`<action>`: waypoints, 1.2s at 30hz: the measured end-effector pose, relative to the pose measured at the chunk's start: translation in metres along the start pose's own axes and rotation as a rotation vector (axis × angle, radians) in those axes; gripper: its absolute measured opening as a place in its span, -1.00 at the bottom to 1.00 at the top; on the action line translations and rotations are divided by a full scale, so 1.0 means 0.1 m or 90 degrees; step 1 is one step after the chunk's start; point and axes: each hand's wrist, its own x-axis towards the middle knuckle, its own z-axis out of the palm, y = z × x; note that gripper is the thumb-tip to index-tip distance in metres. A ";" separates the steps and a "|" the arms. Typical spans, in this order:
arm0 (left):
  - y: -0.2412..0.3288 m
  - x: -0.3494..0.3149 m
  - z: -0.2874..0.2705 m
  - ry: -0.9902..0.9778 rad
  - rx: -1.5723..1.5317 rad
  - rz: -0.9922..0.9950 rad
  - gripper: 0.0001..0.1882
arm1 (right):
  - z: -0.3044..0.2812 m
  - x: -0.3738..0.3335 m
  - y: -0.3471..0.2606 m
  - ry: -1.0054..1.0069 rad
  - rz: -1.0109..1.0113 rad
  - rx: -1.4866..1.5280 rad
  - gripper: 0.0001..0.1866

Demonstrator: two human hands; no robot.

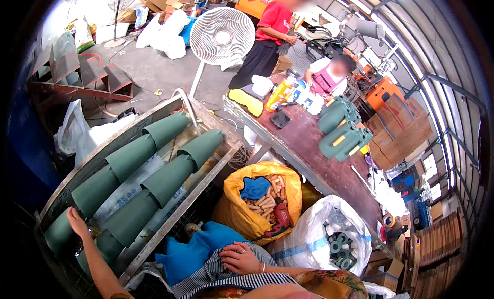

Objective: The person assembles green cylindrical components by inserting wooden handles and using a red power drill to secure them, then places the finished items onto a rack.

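Observation:
Two slanting rows of nested green tapered sleeves lie in a metal-edged trough at my left. My left hand is at the near end of the outer row, its fingers curled over the lowest green sleeve. Beside it runs the inner row, with a green sleeve partly behind my forearm. My right hand lies with fingers loosely spread on a striped cloth over my lap, holding nothing. A blue cloth is bunched next to it.
A yellow sack holds tan cylinders and a red power drill. Beside it, a white sack contains green rings. Green pots stand on the worktable, where two people are nearby. A floor fan stands beyond the trough.

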 end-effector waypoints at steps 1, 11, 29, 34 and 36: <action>0.16 -0.14 0.07 -0.087 0.184 0.052 -0.68 | 0.00 -0.05 -0.04 -0.004 0.025 -0.008 -0.85; 0.56 0.15 -0.60 -0.264 0.901 0.330 -0.72 | 0.10 0.05 -0.08 -0.021 -0.023 -0.035 -0.84; 3.31 -1.76 -2.61 0.209 0.515 0.426 -0.64 | 0.07 -0.49 -0.02 0.086 -0.086 -0.071 -0.82; 3.20 -2.78 -2.87 0.116 0.523 0.252 -0.65 | 0.11 -0.59 -0.03 0.079 -0.100 -0.048 -0.86; 2.68 -2.94 -2.90 0.104 0.447 0.286 -0.63 | 0.11 -0.60 -0.07 0.073 -0.116 -0.030 -0.85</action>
